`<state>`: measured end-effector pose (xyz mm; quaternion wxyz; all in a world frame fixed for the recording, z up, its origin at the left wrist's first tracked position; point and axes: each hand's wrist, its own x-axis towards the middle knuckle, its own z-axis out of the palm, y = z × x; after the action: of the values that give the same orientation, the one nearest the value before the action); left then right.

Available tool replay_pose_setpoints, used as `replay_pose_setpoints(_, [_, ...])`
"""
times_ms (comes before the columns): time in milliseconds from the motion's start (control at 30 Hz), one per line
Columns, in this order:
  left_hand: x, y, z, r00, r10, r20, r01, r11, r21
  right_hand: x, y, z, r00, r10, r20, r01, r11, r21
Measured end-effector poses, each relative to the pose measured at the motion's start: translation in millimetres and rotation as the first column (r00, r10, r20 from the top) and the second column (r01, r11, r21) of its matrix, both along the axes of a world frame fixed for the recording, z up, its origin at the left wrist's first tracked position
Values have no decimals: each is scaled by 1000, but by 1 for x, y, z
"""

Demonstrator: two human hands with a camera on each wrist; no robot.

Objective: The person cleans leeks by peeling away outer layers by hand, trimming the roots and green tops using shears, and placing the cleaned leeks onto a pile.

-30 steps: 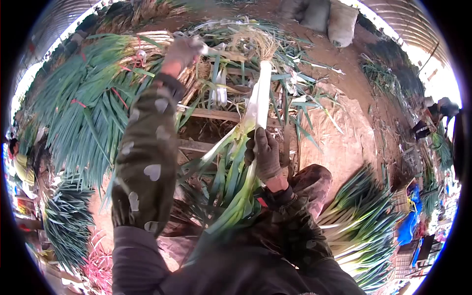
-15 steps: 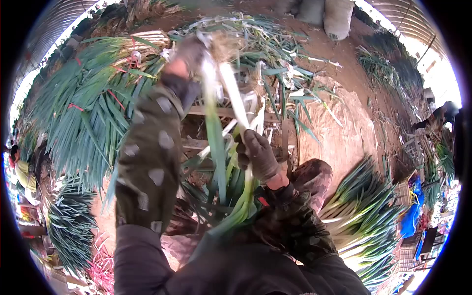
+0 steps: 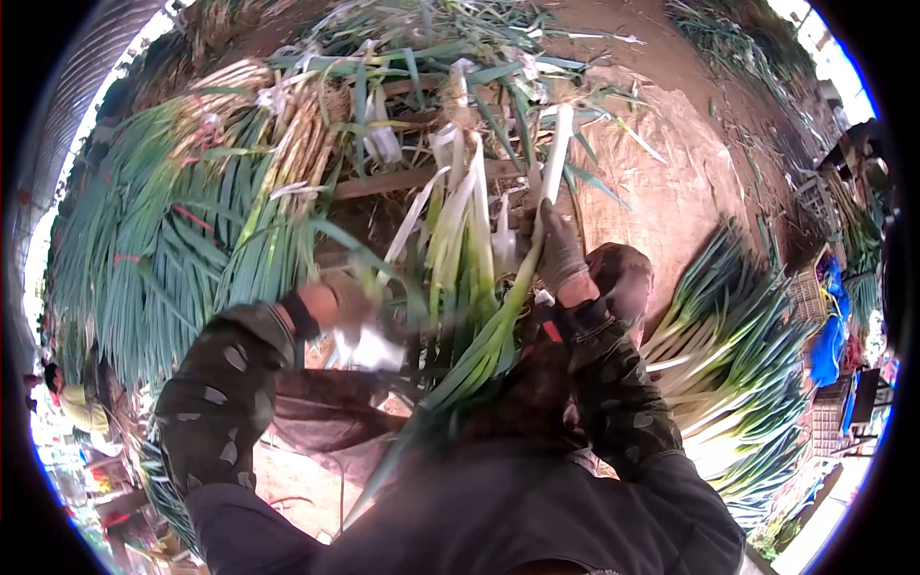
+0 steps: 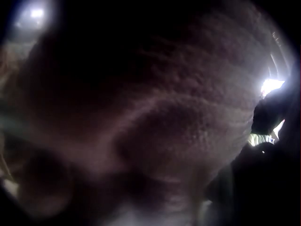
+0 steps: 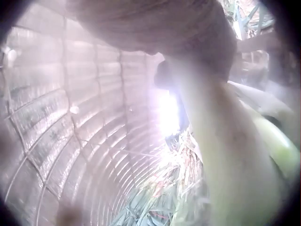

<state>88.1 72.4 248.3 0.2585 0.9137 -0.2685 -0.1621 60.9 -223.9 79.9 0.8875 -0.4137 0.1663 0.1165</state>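
My gloved right hand (image 3: 563, 251) grips a leek (image 3: 556, 158) around its stalk. The white shank points up and away past the fingers, and the green leaves trail toward my lap. In the right wrist view the pale stalk (image 5: 225, 141) runs down from the curled hand (image 5: 188, 28). My gloved left hand (image 3: 347, 299) is blurred, low and left of the leek, with a stripped leek leaf (image 3: 376, 347) in its grasp. The left wrist view is dark and mostly filled by the hand (image 4: 183, 122). Several leeks (image 3: 470, 230) lie between both hands.
A big heap of tied leeks (image 3: 144, 249) spreads at the left. More leeks (image 3: 728, 383) are piled at the right, beside a brown sheet (image 3: 661, 182). Wooden slats (image 3: 383, 182) and loose leaf scraps (image 3: 422, 34) lie ahead. A person (image 3: 77, 402) is at the far left.
My left hand has come from the leek's root end down toward me, drawing a leaf off it. My right hand, still gripping the leek, has shifted right and forward. The view has tilted.
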Motion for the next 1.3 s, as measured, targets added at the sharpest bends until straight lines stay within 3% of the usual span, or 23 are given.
replay_pose_setpoints(67, [12,5,0,997,73,-26,-73,997,-20,3,-5,-13,1000,3,-17,-5,994,-111])
replay_pose_setpoints(133, [64,29,12,945,322,53,-316,943,-100,1,-8,-10,998,54,14,-53,995,-89])
replay_pose_setpoints(200, [129,59,31,787,597,157,-538,787,-301,2,-4,-4,998,65,-1,-65,995,-79])
replay_pose_setpoints(267, [178,71,48,635,751,181,-598,627,-499,1,-1,1,999,43,-17,-45,990,-130])
replay_pose_setpoints(333, [182,39,49,645,739,196,-521,612,-595,1,1,2,999,31,16,-26,972,-235])
replay_pose_setpoints(400, [163,-3,25,692,653,309,-394,700,-596,7,0,-3,986,55,160,9,927,-375])
replay_pose_setpoints(567, [-24,-121,-146,913,75,402,50,955,-293,23,-4,12,954,66,292,78,887,-455])
replay_pose_setpoints(633, [-78,-131,-193,995,8,103,29,934,-356,23,-11,34,955,44,295,125,840,-529])
replay_pose_setpoints(667, [-88,-128,-196,958,-8,-285,-127,883,-452,25,-13,43,955,39,293,139,816,-561])
replay_pose_setpoints(700, [-98,-124,-199,787,8,-616,-359,819,-448,33,-23,43,903,2,429,298,716,-631])
replay_pose_setpoints(733, [-103,-118,-187,791,35,-610,-331,864,-379,43,-38,43,828,-6,561,450,603,-658])
replay_pose_setpoints(800, [-100,-101,-135,806,89,-585,-268,937,-226,57,-77,60,825,36,563,538,254,-804])
replay_pose_setpoints(867, [-100,-84,-98,845,124,-520,-240,957,-163,55,-100,81,638,21,769,739,-298,-605])
replay_pose_setpoints(933, [-98,-68,-65,858,113,-502,-169,983,-68,30,-108,114,595,326,735,803,-203,-560])
replay_pose_setpoints(967, [-97,-61,-60,876,64,-478,-99,994,-47,21,-113,118,547,566,617,828,-255,-500])
replay_pose_setpoints(1000, [-97,-60,-46,876,21,-483,-47,998,-42,5,-106,138,452,789,415,843,-227,-487])
replay_pose_setpoints(1067, [-96,-62,-20,865,-74,-497,64,997,-38,-13,-116,137,242,943,228,759,-38,-650])
replay_pose_setpoints(1133, [-79,-70,-5,942,-201,-267,232,968,92,-26,-146,119,358,933,21,487,-168,-857])
replay_pose_setpoints(1167, [-66,-75,1,952,-279,-122,297,939,173,-30,-160,115,238,956,172,670,-33,-742])
replay_pose_setpoints(1200, [-45,-77,0,935,-352,40,339,921,195,-44,-170,118,325,924,201,631,-53,-774])
replay_pose_setpoints(1233, [-43,-91,33,969,-240,65,209,927,311,-65,-170,128,422,885,199,663,-151,-733])
replay_pose_setpoints(1267, [-19,-93,17,824,-323,465,171,925,339,-77,-186,118,527,812,252,641,-185,-745])
replay_pose_setpoints(1300, [-8,-98,24,601,-181,779,38,979,199,-96,-196,116,599,690,406,703,-210,-680])
